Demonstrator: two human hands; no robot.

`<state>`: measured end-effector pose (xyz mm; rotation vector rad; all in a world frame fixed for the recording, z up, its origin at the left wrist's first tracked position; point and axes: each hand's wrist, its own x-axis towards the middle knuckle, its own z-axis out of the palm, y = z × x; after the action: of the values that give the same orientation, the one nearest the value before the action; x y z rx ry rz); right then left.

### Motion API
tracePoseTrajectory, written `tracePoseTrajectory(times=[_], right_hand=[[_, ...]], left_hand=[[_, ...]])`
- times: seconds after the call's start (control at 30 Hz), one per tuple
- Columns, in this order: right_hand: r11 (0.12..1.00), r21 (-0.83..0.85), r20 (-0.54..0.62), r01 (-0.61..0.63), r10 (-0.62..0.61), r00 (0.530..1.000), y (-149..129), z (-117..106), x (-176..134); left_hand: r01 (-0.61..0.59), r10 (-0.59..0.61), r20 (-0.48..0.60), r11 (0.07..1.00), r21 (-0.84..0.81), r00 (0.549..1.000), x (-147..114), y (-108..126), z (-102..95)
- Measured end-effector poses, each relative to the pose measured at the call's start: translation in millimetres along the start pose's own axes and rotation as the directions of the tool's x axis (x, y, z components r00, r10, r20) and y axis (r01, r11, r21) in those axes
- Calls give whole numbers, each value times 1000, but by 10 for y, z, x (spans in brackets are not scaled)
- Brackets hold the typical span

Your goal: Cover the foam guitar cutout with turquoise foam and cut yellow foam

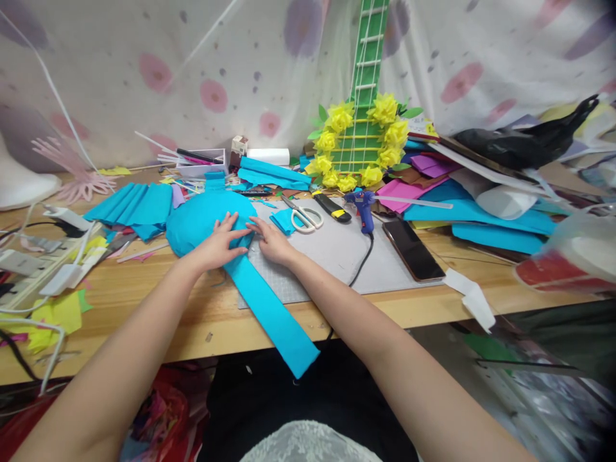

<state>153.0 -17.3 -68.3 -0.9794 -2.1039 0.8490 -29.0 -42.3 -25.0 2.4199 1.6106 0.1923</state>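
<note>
Blue paper-covered form [202, 218] on wooden table [144, 321], its blue strip [274, 314] overhanging the front edge; left hand [219, 244] spread on top, right hand's [273, 242] fingertips near the strip's upper end, pinch uncertain. Pale box [202, 171] behind holds pens [198, 156]; red bag [168, 398] below, contents unclear.

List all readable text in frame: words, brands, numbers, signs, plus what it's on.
None reads clearly.
Glue gun: any marking too small to read.
Small box: any print too small and blurred.
White tag: any marks too small to read.
Phone: screen dark, no text visible.
</note>
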Motion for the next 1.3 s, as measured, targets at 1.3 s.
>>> tracePoseTrajectory(times=[1.3], right_hand=[[965,-78,-91,-251,244,965,-336,176,151]], left_hand=[[82,-87,74,994,69,993,-43,-113,-211]])
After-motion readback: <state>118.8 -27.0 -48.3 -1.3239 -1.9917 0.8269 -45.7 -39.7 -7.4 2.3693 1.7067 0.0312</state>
